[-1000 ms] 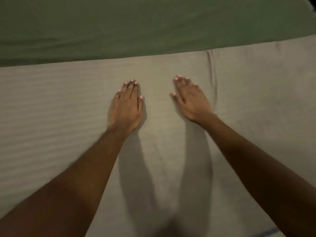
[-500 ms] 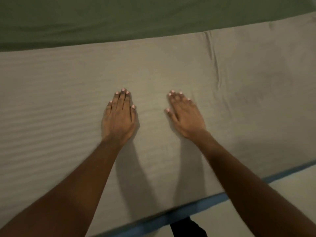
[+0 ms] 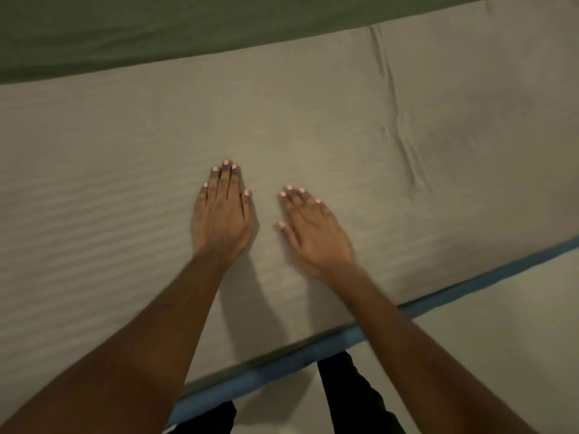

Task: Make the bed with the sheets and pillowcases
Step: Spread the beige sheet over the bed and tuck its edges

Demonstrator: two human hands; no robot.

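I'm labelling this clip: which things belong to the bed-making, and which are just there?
Job: left hand and right hand, both flat on the beige sheet; green sheet beyond it.
Just there: blue band along the bed's edge; dark trousers.

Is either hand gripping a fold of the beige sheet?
No. The left hand and right hand lie flat, fingers straight, on the beige sheet.
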